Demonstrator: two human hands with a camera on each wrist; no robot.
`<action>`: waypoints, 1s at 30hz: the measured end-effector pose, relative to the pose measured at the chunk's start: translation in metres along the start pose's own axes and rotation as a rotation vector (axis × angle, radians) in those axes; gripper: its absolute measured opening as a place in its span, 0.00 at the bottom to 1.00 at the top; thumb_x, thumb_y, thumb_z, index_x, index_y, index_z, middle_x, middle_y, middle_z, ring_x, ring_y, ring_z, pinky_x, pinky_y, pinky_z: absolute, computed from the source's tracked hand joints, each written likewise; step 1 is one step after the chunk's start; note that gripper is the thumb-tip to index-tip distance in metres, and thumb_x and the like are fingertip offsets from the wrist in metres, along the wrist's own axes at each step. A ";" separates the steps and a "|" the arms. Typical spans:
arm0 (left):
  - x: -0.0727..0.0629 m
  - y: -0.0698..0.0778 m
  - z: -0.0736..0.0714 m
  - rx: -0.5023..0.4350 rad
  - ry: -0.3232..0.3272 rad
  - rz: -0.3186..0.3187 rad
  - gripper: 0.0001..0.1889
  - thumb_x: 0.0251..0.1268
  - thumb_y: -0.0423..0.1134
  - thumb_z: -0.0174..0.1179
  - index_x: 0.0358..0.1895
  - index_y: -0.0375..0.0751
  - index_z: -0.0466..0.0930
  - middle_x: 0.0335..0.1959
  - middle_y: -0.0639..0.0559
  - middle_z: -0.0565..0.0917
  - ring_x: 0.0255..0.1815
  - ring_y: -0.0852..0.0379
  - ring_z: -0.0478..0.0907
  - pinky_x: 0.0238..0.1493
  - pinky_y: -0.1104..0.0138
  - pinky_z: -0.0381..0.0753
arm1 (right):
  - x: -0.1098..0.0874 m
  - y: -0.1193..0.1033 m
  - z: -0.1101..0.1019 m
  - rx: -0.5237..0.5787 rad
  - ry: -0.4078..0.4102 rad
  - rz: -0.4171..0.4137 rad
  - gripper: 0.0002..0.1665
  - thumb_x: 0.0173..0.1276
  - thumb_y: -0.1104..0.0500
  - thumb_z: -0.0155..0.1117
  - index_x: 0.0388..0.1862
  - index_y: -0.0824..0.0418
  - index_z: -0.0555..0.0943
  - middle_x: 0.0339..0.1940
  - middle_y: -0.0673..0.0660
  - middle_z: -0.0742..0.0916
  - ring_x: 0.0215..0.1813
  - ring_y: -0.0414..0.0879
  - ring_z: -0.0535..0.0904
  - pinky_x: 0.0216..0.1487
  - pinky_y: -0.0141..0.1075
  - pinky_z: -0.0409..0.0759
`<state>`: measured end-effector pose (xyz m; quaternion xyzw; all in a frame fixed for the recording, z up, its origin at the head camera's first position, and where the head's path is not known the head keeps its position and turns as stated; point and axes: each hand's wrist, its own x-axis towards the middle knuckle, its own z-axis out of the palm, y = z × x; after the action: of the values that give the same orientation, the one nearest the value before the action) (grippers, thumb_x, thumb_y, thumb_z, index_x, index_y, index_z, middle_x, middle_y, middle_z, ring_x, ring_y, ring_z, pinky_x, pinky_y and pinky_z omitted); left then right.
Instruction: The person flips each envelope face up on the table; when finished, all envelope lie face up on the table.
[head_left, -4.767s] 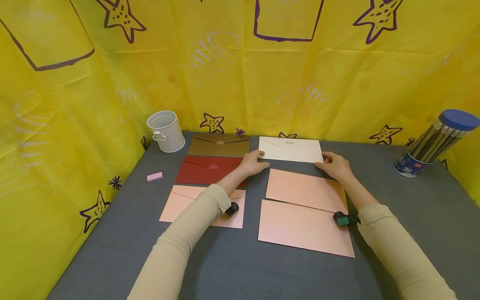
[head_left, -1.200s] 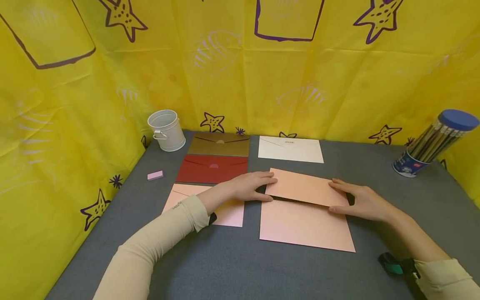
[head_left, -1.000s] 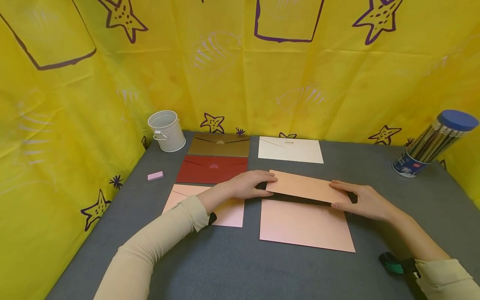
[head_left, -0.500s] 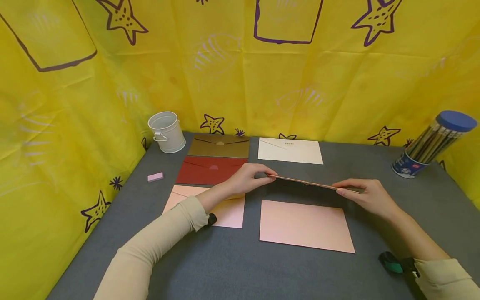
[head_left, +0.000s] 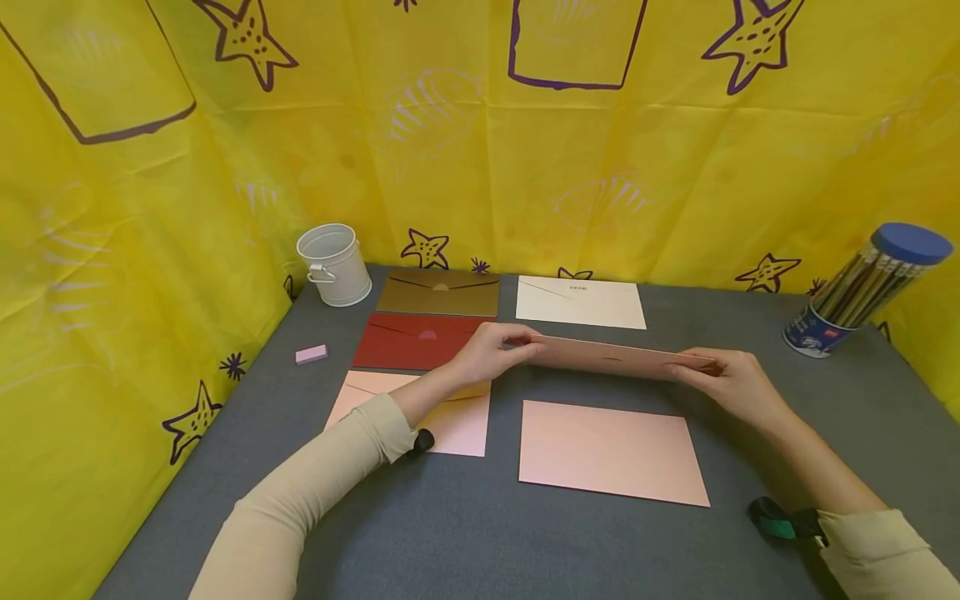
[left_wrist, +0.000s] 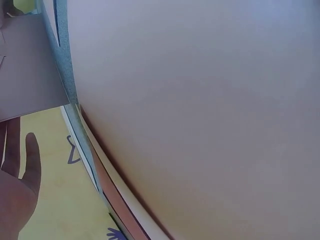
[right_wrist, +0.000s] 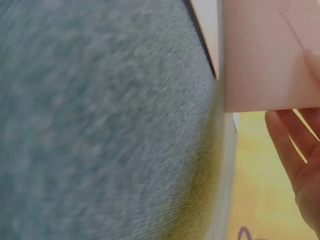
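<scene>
Between both hands hangs a pink envelope (head_left: 600, 358), lifted off the table and tipped up on its long side, its flap side facing me. The left hand (head_left: 489, 357) pinches its left end between thumb and fingers. At the right end, the right hand (head_left: 733, 385) grips it the same way. Part of the envelope (right_wrist: 265, 55) shows in the right wrist view, with the right hand's fingers behind it. Below it another pink envelope (head_left: 611, 454) lies flat, plain side up. A white envelope (head_left: 581, 302) lies behind the raised one.
On the left lie a brown envelope (head_left: 438, 292), a red envelope (head_left: 420, 340) and a third pink envelope (head_left: 450, 429), partly under the left forearm. A white bucket (head_left: 334, 265), a pink eraser (head_left: 311, 354) and a tub of pencils (head_left: 862, 287) stand or lie around.
The hands have come from the white envelope to the upper pink one, taken hold of its ends, raised it and turned it over so its flap side shows.
</scene>
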<state>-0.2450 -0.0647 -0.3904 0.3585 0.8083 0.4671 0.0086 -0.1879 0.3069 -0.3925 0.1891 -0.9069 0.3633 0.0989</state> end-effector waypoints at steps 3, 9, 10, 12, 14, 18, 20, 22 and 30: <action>0.000 -0.001 -0.001 -0.016 0.015 -0.008 0.09 0.67 0.38 0.63 0.46 0.42 0.86 0.38 0.55 0.87 0.38 0.62 0.80 0.44 0.69 0.80 | 0.002 -0.002 0.000 -0.007 -0.009 0.020 0.09 0.65 0.58 0.70 0.43 0.59 0.87 0.35 0.49 0.88 0.32 0.35 0.80 0.34 0.22 0.77; -0.001 -0.002 0.000 -0.028 0.041 -0.044 0.08 0.68 0.39 0.62 0.43 0.42 0.87 0.34 0.56 0.86 0.36 0.61 0.79 0.44 0.69 0.80 | 0.005 -0.006 0.001 -0.005 -0.019 0.060 0.09 0.66 0.56 0.69 0.41 0.60 0.87 0.33 0.51 0.88 0.30 0.38 0.77 0.27 0.27 0.75; -0.001 -0.002 0.000 -0.027 0.045 -0.052 0.08 0.68 0.40 0.62 0.43 0.42 0.87 0.34 0.56 0.85 0.36 0.61 0.79 0.44 0.68 0.80 | 0.005 -0.006 0.001 -0.004 -0.020 0.068 0.09 0.66 0.56 0.69 0.41 0.60 0.87 0.33 0.52 0.87 0.30 0.38 0.76 0.26 0.28 0.74; -0.001 -0.002 0.000 -0.023 0.053 -0.069 0.08 0.68 0.41 0.62 0.42 0.42 0.87 0.33 0.56 0.85 0.35 0.61 0.79 0.43 0.68 0.80 | 0.005 -0.007 0.001 -0.001 -0.023 0.091 0.10 0.66 0.55 0.69 0.40 0.61 0.87 0.31 0.53 0.87 0.28 0.39 0.74 0.24 0.29 0.72; 0.000 -0.002 0.001 -0.015 0.058 -0.079 0.08 0.68 0.41 0.62 0.41 0.42 0.86 0.33 0.55 0.85 0.35 0.60 0.79 0.43 0.68 0.80 | 0.006 -0.008 0.002 -0.007 -0.032 0.125 0.12 0.66 0.54 0.69 0.39 0.62 0.87 0.30 0.54 0.87 0.28 0.40 0.73 0.23 0.31 0.71; 0.000 -0.002 0.001 0.006 0.048 -0.097 0.08 0.68 0.42 0.62 0.39 0.42 0.86 0.32 0.54 0.85 0.34 0.60 0.79 0.42 0.69 0.80 | 0.006 -0.006 0.001 -0.045 -0.060 0.193 0.18 0.66 0.49 0.68 0.40 0.65 0.87 0.30 0.55 0.86 0.30 0.43 0.73 0.24 0.32 0.71; 0.000 -0.002 0.000 0.016 0.035 -0.107 0.08 0.68 0.41 0.62 0.40 0.41 0.86 0.32 0.54 0.85 0.34 0.60 0.79 0.42 0.69 0.80 | 0.006 -0.005 0.001 -0.068 -0.076 0.209 0.20 0.67 0.48 0.67 0.41 0.65 0.86 0.31 0.55 0.86 0.32 0.45 0.74 0.26 0.32 0.72; -0.001 -0.002 -0.001 0.025 0.021 -0.113 0.08 0.68 0.40 0.62 0.41 0.40 0.86 0.32 0.53 0.85 0.34 0.59 0.78 0.42 0.69 0.80 | 0.006 -0.004 0.001 -0.081 -0.091 0.211 0.20 0.67 0.48 0.67 0.41 0.65 0.86 0.31 0.55 0.86 0.33 0.47 0.74 0.26 0.33 0.73; -0.002 -0.004 -0.003 0.099 -0.043 -0.202 0.09 0.67 0.38 0.63 0.45 0.38 0.85 0.38 0.50 0.86 0.39 0.57 0.80 0.44 0.71 0.79 | 0.005 0.003 0.002 -0.100 -0.151 0.183 0.18 0.66 0.49 0.68 0.42 0.63 0.85 0.32 0.53 0.86 0.34 0.49 0.76 0.31 0.32 0.76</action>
<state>-0.2462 -0.0694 -0.3925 0.2850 0.8621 0.4154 0.0553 -0.1939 0.3062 -0.3944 0.1271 -0.9423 0.3098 0.0062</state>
